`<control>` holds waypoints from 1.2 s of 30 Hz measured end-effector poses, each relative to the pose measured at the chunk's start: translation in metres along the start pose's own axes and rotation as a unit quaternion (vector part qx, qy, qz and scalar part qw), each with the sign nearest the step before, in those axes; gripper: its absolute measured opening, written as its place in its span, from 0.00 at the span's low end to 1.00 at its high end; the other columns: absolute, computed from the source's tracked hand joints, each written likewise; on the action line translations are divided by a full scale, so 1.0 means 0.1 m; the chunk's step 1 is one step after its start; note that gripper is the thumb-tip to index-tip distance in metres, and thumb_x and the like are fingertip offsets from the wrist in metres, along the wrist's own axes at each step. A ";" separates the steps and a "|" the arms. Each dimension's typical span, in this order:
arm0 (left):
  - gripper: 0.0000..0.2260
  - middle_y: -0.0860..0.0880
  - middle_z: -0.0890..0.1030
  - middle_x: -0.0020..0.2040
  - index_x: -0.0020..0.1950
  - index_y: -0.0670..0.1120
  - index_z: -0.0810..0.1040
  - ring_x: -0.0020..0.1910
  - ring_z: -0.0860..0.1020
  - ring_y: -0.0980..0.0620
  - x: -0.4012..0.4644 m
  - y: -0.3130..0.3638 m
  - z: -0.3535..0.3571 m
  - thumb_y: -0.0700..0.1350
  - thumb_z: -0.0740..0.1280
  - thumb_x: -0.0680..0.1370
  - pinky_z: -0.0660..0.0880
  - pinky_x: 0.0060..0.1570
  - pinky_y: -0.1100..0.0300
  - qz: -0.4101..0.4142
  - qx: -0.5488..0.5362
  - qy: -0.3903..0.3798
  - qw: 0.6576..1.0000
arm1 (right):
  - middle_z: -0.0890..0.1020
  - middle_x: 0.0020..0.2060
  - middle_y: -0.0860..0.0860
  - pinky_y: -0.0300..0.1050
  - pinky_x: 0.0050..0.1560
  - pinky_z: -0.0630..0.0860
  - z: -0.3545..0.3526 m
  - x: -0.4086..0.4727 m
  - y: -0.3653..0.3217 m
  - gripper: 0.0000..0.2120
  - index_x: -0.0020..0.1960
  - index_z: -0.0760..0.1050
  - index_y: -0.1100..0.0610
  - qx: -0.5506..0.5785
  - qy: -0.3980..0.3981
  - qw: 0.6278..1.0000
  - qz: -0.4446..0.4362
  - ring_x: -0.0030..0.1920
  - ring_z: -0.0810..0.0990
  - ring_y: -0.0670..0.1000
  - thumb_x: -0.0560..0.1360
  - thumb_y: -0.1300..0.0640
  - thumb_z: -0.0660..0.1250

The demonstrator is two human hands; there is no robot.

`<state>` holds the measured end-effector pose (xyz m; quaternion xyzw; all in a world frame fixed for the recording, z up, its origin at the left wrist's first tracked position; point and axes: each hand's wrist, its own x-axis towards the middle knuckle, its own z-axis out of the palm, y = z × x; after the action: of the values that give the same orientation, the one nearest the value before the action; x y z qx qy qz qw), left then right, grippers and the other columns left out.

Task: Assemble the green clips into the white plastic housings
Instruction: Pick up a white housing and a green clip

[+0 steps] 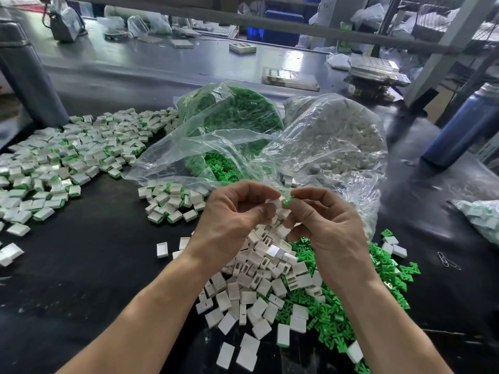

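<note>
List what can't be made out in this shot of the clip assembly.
- Head view: whether the green clip is already seated in the white housing; the fingertips of the left hand and right hand cover the joint.
- How full the clear bags are; crinkled, glaring plastic hides their contents.
- The items on the far bench; blurred and too small.
- The bottle at right; cut off by the frame edge.

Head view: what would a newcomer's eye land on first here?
Probably the two hands at centre: the left hand holds a white housing, the right hand pinches a green clip against it. Below them lie loose white housings and green clips; finished pieces spread far left.
</note>
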<state>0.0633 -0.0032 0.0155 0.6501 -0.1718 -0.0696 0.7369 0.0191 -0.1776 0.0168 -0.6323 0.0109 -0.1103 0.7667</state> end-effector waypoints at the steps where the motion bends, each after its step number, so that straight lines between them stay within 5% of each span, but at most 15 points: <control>1: 0.08 0.47 0.87 0.47 0.54 0.43 0.85 0.46 0.86 0.51 -0.01 0.00 0.00 0.34 0.73 0.77 0.81 0.48 0.62 0.001 0.000 0.001 1.000 | 0.85 0.41 0.58 0.45 0.36 0.82 0.00 0.00 0.00 0.09 0.54 0.84 0.58 -0.015 -0.001 1.000 -0.006 0.38 0.83 0.55 0.74 0.59 0.74; 17: 0.07 0.46 0.87 0.45 0.52 0.44 0.84 0.44 0.86 0.49 -0.01 0.01 -0.01 0.37 0.75 0.75 0.82 0.46 0.62 -0.015 0.003 -0.002 1.000 | 0.87 0.43 0.57 0.47 0.44 0.85 0.02 -0.04 -0.01 0.08 0.53 0.83 0.57 -0.104 -0.004 0.993 -0.061 0.40 0.85 0.59 0.77 0.67 0.71; 26: 0.10 0.45 0.87 0.45 0.51 0.42 0.85 0.46 0.87 0.44 -0.01 0.00 -0.01 0.41 0.77 0.71 0.84 0.48 0.57 -0.028 0.018 0.002 0.999 | 0.88 0.43 0.49 0.41 0.41 0.83 0.01 -0.04 -0.04 0.09 0.50 0.85 0.52 -0.200 -0.022 0.977 -0.068 0.40 0.86 0.50 0.76 0.65 0.75; 31: 0.07 0.46 0.88 0.45 0.50 0.43 0.85 0.45 0.87 0.47 -0.01 0.01 -0.02 0.36 0.76 0.74 0.83 0.47 0.60 -0.019 0.055 -0.006 0.998 | 0.85 0.44 0.49 0.49 0.46 0.85 -0.01 -0.04 -0.08 0.14 0.56 0.78 0.49 -0.282 -0.025 0.957 -0.053 0.44 0.85 0.49 0.77 0.65 0.74; 36: 0.08 0.48 0.88 0.43 0.48 0.44 0.87 0.43 0.87 0.50 -0.01 0.00 -0.03 0.33 0.75 0.75 0.82 0.45 0.62 -0.012 0.087 -0.014 0.996 | 0.82 0.43 0.45 0.38 0.46 0.82 0.00 -0.07 -0.12 0.16 0.56 0.75 0.47 -0.362 -0.041 0.928 -0.083 0.44 0.83 0.42 0.76 0.64 0.75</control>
<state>0.0632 0.0002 0.0154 0.7124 -0.1796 -0.0725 0.6745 0.0102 -0.1781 0.0272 -0.8695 -0.0339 -0.1365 0.4736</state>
